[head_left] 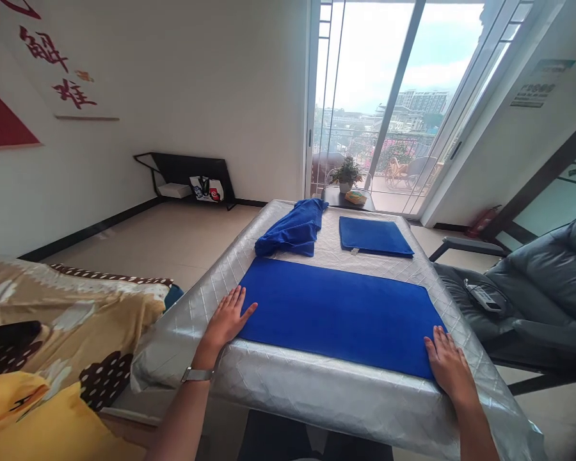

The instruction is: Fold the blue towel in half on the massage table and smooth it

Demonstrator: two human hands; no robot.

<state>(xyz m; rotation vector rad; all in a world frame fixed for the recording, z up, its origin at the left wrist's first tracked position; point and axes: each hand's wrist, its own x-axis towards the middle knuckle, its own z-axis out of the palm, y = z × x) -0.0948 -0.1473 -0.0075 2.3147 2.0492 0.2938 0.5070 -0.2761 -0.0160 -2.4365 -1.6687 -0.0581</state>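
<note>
Left hand (226,318) open beside blue towel (338,317), right hand (448,368) open on its corner, both flat on quilted silver mat (317,390) (crumpled towel (292,228) and folded towel (375,235) beyond)

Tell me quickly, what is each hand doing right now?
Left hand: open, holding nothing, pressed flat at the edge of the blue towel.
Right hand: open, holding nothing, fingers lying on the blue towel.
</note>
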